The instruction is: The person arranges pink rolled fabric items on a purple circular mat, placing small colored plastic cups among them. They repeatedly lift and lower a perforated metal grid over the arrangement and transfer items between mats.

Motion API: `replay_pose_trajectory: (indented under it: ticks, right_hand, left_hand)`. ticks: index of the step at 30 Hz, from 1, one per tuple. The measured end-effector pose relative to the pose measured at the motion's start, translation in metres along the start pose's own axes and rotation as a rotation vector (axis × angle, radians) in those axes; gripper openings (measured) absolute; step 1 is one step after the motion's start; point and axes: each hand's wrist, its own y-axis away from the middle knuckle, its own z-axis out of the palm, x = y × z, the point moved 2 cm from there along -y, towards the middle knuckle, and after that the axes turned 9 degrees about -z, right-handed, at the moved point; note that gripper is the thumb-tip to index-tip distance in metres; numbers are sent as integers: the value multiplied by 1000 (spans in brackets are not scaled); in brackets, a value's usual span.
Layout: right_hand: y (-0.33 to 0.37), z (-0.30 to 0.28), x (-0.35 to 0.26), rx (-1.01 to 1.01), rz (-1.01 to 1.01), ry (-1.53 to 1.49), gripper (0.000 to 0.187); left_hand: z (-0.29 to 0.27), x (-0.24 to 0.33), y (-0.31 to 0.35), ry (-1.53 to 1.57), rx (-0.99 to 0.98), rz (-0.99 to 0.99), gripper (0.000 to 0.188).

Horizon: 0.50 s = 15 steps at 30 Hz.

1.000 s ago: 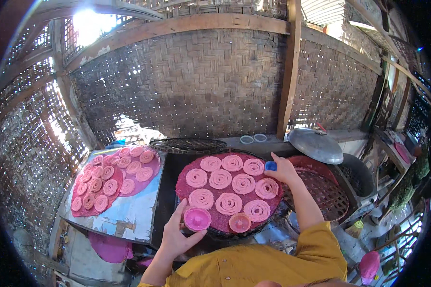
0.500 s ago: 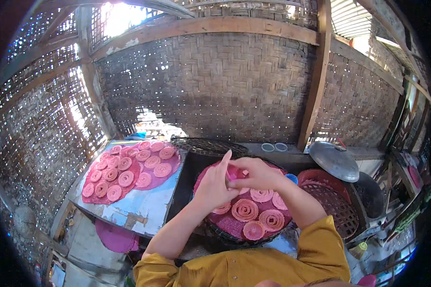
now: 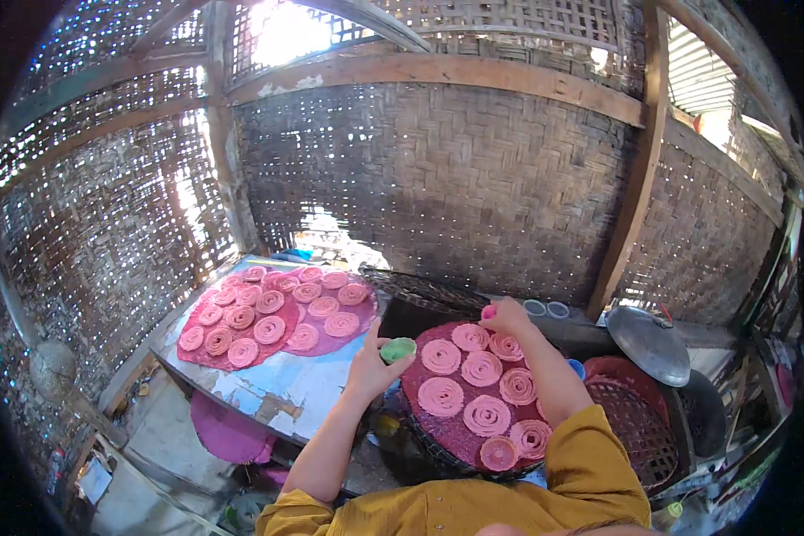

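My left hand (image 3: 369, 368) is at the left edge of a round tray, closed on a small green ring-shaped or cup-like piece (image 3: 398, 349). My right hand (image 3: 511, 318) hovers near the tray's far side, its fingertips pinching a small pink piece (image 3: 489, 313) too small to name. Between and below my hands, several pale pink rosette coils (image 3: 487, 415) lie flat on a dark pink mesh sheet (image 3: 460, 438) that covers the tray. A smaller pink coil (image 3: 498, 454) rests at the near edge. My right forearm hides part of the tray's right side.
On the left, a worn pale blue table (image 3: 308, 384) bears more pink coils (image 3: 269, 330) on pink sheets. A metal lid (image 3: 648, 347) leans at the right, above a red basin (image 3: 621, 371) and a woven basket (image 3: 639, 438). Two pale rings (image 3: 546, 309) lie on the back ledge.
My hands have parted from over the tray: the left went left and now shows the green piece, the right went to the far side. The whole view has shifted too.
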Motion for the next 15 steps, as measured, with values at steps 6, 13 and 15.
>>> replay_pose_trajectory:
  ticks: [6, 13, 15]
  right_hand:
    - [-3, 2, 1, -131, 64, 104, 71]
    - [-25, -8, -22, 222, -50, 10, 67]
    - [-29, -15, -40, 241, -80, -68, 65]
  left_hand:
    - [9, 0, 8, -18, -98, 66, 93]
    - [27, -12, 5, -235, -226, 126, 100]
    - [26, -13, 6, -287, -191, 133, 102]
